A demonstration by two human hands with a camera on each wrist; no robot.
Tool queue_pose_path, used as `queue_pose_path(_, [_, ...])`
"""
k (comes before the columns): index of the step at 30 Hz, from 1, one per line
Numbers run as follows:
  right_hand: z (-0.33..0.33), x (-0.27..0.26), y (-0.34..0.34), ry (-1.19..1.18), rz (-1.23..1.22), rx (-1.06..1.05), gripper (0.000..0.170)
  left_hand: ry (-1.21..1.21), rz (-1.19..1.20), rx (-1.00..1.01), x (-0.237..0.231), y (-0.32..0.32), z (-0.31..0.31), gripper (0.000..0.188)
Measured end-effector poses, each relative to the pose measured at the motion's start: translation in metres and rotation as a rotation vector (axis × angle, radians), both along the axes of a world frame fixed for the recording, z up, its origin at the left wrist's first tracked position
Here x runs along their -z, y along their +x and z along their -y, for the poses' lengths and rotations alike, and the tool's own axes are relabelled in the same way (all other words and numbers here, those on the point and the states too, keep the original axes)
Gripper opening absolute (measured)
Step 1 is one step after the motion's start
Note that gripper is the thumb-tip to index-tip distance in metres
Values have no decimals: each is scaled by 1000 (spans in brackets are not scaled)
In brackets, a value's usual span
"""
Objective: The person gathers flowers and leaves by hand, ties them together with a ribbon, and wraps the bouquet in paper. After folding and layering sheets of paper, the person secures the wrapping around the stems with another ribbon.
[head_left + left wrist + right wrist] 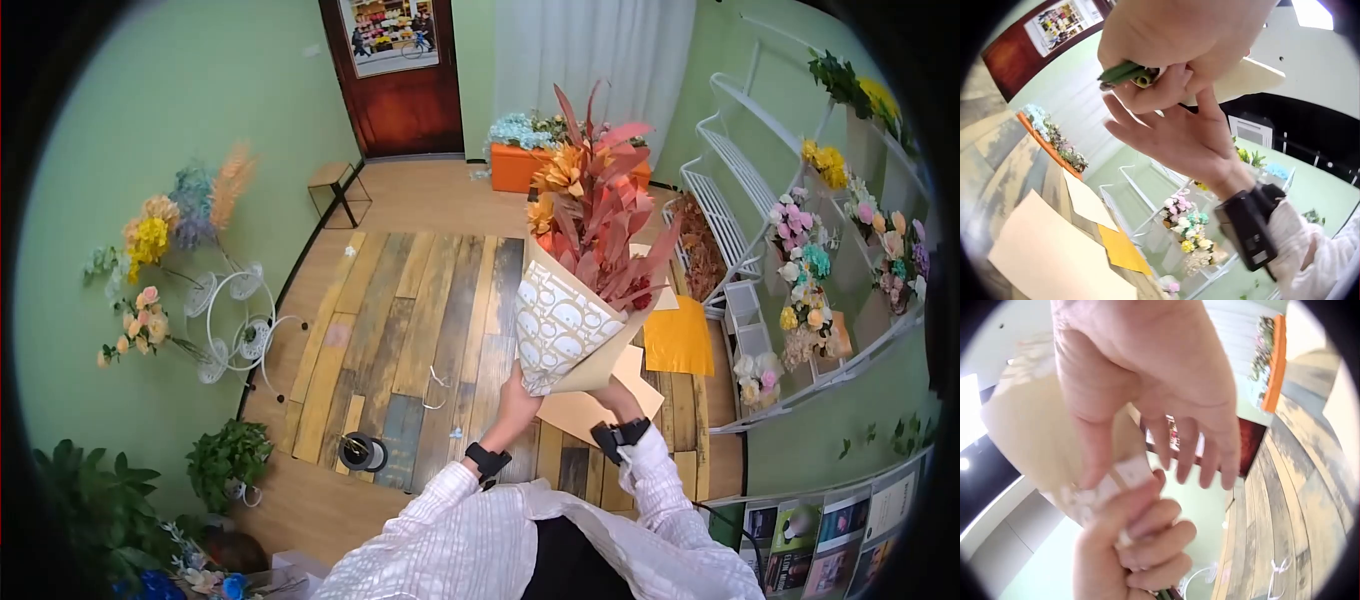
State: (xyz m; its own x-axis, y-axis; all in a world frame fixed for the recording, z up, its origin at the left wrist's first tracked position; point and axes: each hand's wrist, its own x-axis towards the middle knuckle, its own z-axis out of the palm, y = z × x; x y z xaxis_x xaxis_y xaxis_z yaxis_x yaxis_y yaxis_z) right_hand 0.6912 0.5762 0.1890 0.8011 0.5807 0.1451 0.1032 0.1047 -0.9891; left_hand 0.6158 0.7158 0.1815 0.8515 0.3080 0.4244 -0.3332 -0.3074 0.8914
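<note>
A wrapped bouquet (565, 325) stands upright in front of the person, in patterned white-and-tan paper. Orange flowers (562, 170) and long dusty-red leaves (600, 215) rise from its top. Around its gathered base curl the fingers of the left hand (517, 402), seen close in the right wrist view. Cut green stems (1124, 73) poke out below that grip. The right hand (1147, 369) has its fingers extended beside the paper (1035, 437), its thumb along the wrapper just above the left hand. In the head view the bouquet hides much of the right hand.
Beige paper sheets (600, 400) and a yellow sheet (678, 338) lie on the wood-plank table (410, 320). A dark round pot (362, 453) and a white ribbon (435, 388) are at left. White flower racks (735, 190) stand right; a wire flower stand (240, 320) stands left.
</note>
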Motion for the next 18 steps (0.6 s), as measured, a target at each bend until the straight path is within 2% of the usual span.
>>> queue_pose_path(2, [22, -59, -15, -619, 344, 60, 26, -28, -164, -112, -9, -5, -9, 35])
queue_pose_path(4, [32, -101, -22, -591, 336, 401, 16, -5, -179, -172, -8, -7, -13, 36])
queue_pose_path(6, [23, -146, -32, -456, 480, 717, 18, 21, -200, -219, -7, -10, -10, 37])
queue_pose_path(8, [0, -173, -33, -447, 913, 683, 21, 22, -141, -279, -7, -10, -8, 36])
queue_pose_path(9, [-14, -176, -29, -446, 913, 696, 21, 27, -136, -268, -5, -9, -7, 36])
queue_pose_path(11, [-34, -174, -20, -474, 1056, 512, 30, 32, -75, -336, 4, -8, -4, 37])
queue_pose_path(12, [-36, -169, -14, -472, 1060, 517, 30, 34, -70, -334, 5, -9, -3, 37])
queue_pose_path(14, [-44, -156, -2, -648, 973, 442, 39, 33, -160, -336, 6, -12, -7, 38])
queue_pose_path(15, [-46, -154, 3, -641, 936, 431, 41, 30, -158, -347, 5, -13, -10, 38])
queue_pose_path(16, [-44, -154, 6, -639, 940, 419, 41, 37, -173, -353, 5, -14, -13, 40])
queue_pose_path(18, [-39, -155, 7, -657, 711, 370, 33, 37, -197, -368, 6, -18, -17, 41])
